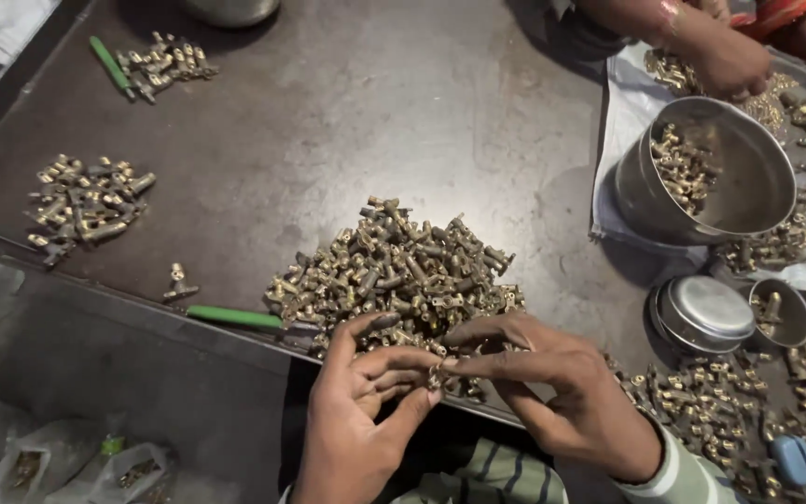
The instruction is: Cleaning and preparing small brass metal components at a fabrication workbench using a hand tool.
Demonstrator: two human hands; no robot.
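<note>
Brass Bit Held by Two Hands

Brass makes the small part (437, 373), pinched at the near edge of the bench (347, 103). The left hand (358, 420) and right hand (552, 392) both close their grip on it with fingertips. A big pile of brass parts (403, 271) sits just behind. A green-handled tool (235, 317) lies beside the pile.

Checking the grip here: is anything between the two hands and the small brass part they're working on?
Nothing visible. The left hand and right hand both pinch the small brass part directly, just in front of the big pile of brass parts.
</note>
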